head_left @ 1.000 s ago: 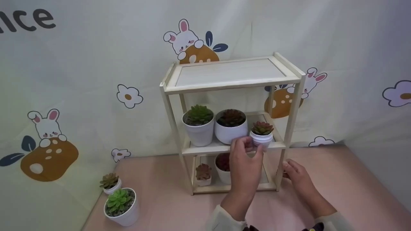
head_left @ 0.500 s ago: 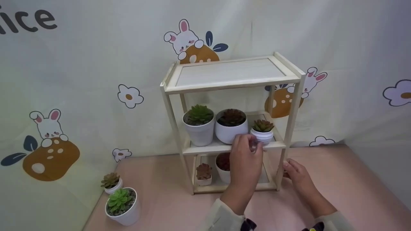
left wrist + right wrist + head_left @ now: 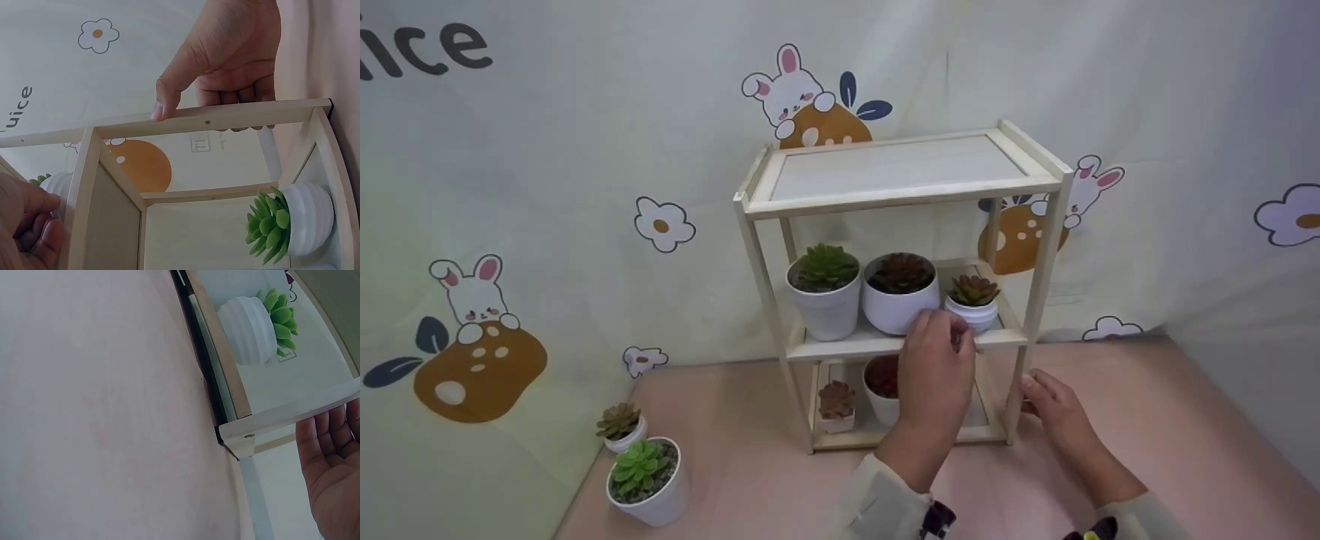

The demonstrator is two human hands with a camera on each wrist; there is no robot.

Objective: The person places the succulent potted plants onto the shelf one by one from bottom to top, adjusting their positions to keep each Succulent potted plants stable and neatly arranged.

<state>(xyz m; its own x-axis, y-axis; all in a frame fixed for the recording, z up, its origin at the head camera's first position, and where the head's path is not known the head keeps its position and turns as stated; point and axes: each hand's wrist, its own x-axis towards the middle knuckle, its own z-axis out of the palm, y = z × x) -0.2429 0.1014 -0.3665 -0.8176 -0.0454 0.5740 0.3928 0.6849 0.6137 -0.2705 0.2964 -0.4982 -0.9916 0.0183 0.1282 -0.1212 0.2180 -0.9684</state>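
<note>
A small white ribbed pot with a reddish succulent (image 3: 973, 306) stands at the right end of the middle shelf. At its front is my left hand (image 3: 934, 375), fingers bent; in the left wrist view the index fingertip touches the pot, with the thumb apart from it. My right hand (image 3: 1057, 416) grips the front right post of the wooden shelf rack (image 3: 1039, 270), thumb on one side, fingers behind. Beside the small pot are a wider white pot with a dark red plant (image 3: 900, 307) and a green succulent pot (image 3: 826, 311).
The bottom shelf bears a small brown succulent (image 3: 837, 409), a red plant pot (image 3: 883, 405) and a ribbed pot with a green succulent (image 3: 309, 219). On the pink table's left stand a brown succulent (image 3: 621, 426) and a green one (image 3: 652, 480). A printed cloth (image 3: 547, 187) hangs behind.
The small pot has moved from the shelf's front edge back onto the middle shelf. My left thumb and finger no longer pinch it. The right hand keeps its grip on the post.
</note>
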